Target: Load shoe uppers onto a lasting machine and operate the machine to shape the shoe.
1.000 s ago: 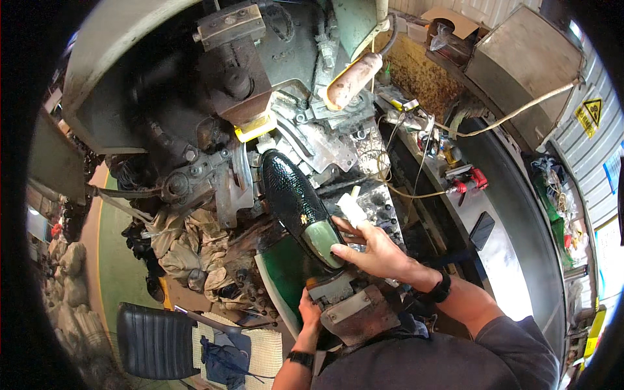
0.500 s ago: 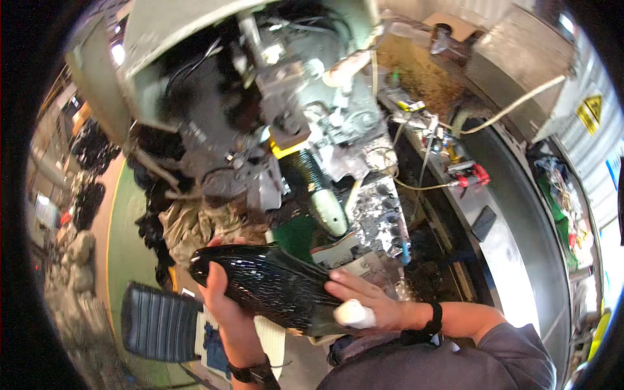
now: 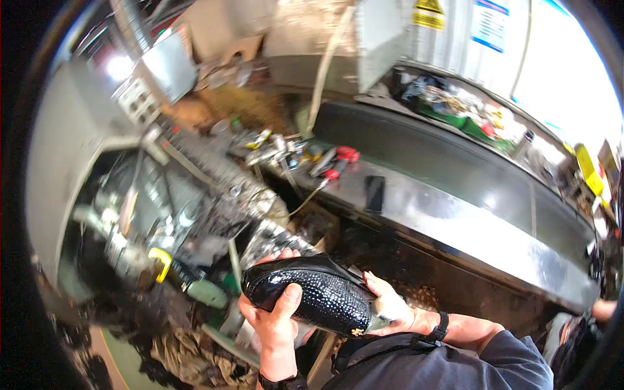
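Between my two hands is a glossy black shoe upper [image 3: 318,292] with a scale-like dotted texture and a small gold-coloured mark near its lower edge. My left hand [image 3: 276,318] is wrapped round its rounded left end, thumb on the near face and fingertips showing over the far side. At the other end my right hand [image 3: 390,305] grips it, some fingers hidden behind. Beyond them to the left, a machine [image 3: 123,240] carries a green-grey, foot-shaped form [image 3: 207,294] and a yellow bracket [image 3: 160,263].
A long metal-edged conveyor bench [image 3: 448,214] crosses behind, bearing a dark phone-like slab [image 3: 374,194] and a red-handled tool [image 3: 341,160]. Crumpled cloth [image 3: 195,357] lies at lower left. Another person's hand [image 3: 604,309] shows at the right edge.
My view has swung right, so the machine now sits further left and the bench fills the middle. The shoe upper stays in both hands; my right hand has closed round its end.
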A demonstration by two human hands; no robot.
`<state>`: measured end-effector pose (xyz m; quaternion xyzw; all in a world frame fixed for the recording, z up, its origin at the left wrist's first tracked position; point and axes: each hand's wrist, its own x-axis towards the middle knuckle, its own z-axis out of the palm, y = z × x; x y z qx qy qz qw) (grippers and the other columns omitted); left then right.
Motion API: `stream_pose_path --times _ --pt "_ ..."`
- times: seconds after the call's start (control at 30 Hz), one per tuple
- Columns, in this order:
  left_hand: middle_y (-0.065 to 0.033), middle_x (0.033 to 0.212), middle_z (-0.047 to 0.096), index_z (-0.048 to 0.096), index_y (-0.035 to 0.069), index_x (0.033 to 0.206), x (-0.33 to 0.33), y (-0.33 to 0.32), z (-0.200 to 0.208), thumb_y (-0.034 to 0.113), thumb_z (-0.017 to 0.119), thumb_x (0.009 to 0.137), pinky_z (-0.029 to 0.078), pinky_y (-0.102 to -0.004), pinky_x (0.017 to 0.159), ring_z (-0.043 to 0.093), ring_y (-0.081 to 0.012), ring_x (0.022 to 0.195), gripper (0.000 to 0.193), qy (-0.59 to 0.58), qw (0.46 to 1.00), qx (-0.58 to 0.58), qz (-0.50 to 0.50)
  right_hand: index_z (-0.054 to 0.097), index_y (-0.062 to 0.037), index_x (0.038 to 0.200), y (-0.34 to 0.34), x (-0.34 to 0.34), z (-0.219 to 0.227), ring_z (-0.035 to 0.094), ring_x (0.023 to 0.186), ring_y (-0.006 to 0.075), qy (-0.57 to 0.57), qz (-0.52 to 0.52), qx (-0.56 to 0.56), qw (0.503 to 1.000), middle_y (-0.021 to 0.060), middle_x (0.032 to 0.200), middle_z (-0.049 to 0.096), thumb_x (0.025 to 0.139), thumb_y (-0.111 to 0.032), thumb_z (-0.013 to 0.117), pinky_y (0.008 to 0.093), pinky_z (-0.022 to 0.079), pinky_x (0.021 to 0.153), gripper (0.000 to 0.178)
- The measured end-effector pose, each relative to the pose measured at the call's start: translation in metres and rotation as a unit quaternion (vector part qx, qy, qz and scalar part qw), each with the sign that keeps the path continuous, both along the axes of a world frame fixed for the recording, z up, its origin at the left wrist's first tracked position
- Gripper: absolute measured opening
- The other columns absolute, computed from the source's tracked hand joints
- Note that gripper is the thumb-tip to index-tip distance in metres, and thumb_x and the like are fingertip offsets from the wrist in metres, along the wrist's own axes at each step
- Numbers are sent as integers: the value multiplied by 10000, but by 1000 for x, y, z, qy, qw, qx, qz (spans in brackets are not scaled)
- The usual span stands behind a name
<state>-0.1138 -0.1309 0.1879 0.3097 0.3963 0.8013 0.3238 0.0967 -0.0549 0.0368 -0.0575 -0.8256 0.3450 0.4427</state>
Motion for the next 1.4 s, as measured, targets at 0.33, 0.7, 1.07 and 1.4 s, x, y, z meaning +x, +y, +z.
stream_pose_path --times 0.33,0.7,1.07,1.4 --pt "-171 1263 646 527 -47 1353 153 175 -131 125 672 960 504 -349 986 636 -205 1112 453 143 909 -310 -238 453 18 1453 67 209 -24 558 1179 166 206 -280 -595 725 122 1323 597 788 -222 868 333 452 1027 820" --pt "-216 1270 642 561 -94 1317 217 185 -175 96 683 947 506 -330 989 639 -241 1112 433 318 801 -379 -337 580 -37 937 12 758 -143 624 604 200 274 -892 -325 153 116 866 659 878 -144 668 338 503 464 151" --pt "-193 1274 647 578 -67 1310 215 191 -176 112 706 933 485 -337 1025 622 -243 1175 436 287 800 -411 -329 570 -5 960 235 451 -191 593 607 147 213 -671 -465 536 58 721 615 942 -175 575 312 483 539 171" --pt "-122 1186 700 619 -35 1276 129 119 -169 151 713 938 510 -302 975 642 -155 1120 397 280 843 -397 -231 696 -10 1171 168 61 -82 611 789 53 -70 -100 -482 868 40 847 730 973 -243 683 280 535 713 306"
